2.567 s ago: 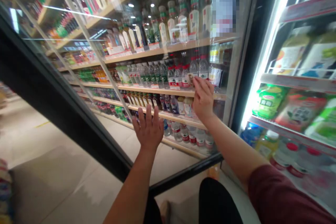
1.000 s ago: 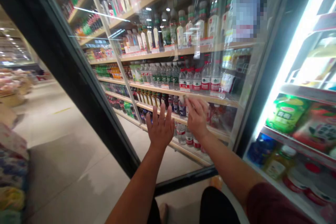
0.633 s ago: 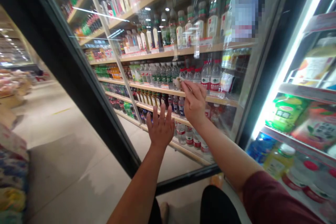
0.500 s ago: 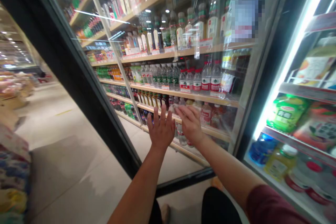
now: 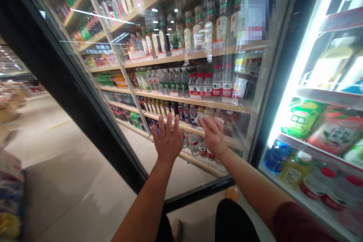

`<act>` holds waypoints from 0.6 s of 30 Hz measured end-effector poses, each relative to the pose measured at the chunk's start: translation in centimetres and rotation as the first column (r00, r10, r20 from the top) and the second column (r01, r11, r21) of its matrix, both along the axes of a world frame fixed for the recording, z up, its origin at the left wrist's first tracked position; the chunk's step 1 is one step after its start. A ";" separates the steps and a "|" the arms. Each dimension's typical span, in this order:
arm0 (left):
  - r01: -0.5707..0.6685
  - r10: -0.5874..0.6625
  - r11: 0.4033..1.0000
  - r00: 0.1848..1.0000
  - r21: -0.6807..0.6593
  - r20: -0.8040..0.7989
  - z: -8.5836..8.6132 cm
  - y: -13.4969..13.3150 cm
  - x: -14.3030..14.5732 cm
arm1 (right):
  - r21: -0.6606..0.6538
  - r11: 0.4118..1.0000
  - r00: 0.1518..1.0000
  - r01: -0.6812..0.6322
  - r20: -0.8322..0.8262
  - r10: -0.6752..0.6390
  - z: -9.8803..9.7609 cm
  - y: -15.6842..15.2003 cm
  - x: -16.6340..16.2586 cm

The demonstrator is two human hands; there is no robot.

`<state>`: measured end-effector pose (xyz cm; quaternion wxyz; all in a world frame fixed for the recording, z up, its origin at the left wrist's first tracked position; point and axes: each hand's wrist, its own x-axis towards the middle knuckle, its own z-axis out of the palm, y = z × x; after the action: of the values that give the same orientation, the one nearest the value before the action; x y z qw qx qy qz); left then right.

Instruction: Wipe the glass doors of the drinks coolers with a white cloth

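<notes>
A framed glass door (image 5: pixel 181 200) stands open in front of me, and bottles show through its pane. My left hand (image 5: pixel 168 141) lies flat on or close to the glass, fingers spread, holding nothing. To its right, my right hand (image 5: pixel 214 136) is closed, its fingertips pinched together at the pane. A small whitish wad (image 5: pixel 199 118) shows at those fingertips, too blurred to name further. A gap separates the two hands.
Behind the glass, wooden shelves (image 5: pixel 181 99) hold rows of bottled drinks (image 5: pixel 217 81). At right, the lit fridge holds a green pouch (image 5: pixel 300 117) and bottles. The dark door frame (image 5: pixel 85 98) slants across the left; beyond is pale floor (image 5: pixel 70 181).
My right hand has moved right across the glass, away from my left hand, with the whitish wad at its fingertips. My left hand stays spread. The view has shifted slightly.
</notes>
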<state>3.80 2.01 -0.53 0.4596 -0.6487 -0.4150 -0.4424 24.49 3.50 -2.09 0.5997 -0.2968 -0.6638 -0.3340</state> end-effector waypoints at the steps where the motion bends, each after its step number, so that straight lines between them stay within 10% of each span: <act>1: -0.001 0.001 1.000 1.000 0.001 -0.002 0.0 0.0 0.0 | -0.008 1.000 0.996 -0.029 0.086 0.030 -1.3 -0.2 0.0; 4: 0.000 0.000 1.000 1.000 0.002 -0.003 0.0 -0.1 0.0 | -0.071 0.997 0.974 -0.035 0.219 0.050 -1.0 0.2 1.4; 10: 0.015 -0.015 1.000 1.000 -0.028 0.018 -0.1 -0.1 0.1 | -0.018 0.991 0.961 0.131 -0.245 -0.131 4.8 2.4 5.3; 18: 0.014 -0.014 1.000 1.000 0.008 0.004 0.0 0.0 -0.1 | -0.093 0.984 0.985 0.154 -0.063 -0.160 -4.5 0.5 4.9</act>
<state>3.66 2.06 -0.55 0.4580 -0.6490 -0.4097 -0.4486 29.43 3.96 -6.57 0.5808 -0.3857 -0.6311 -0.3400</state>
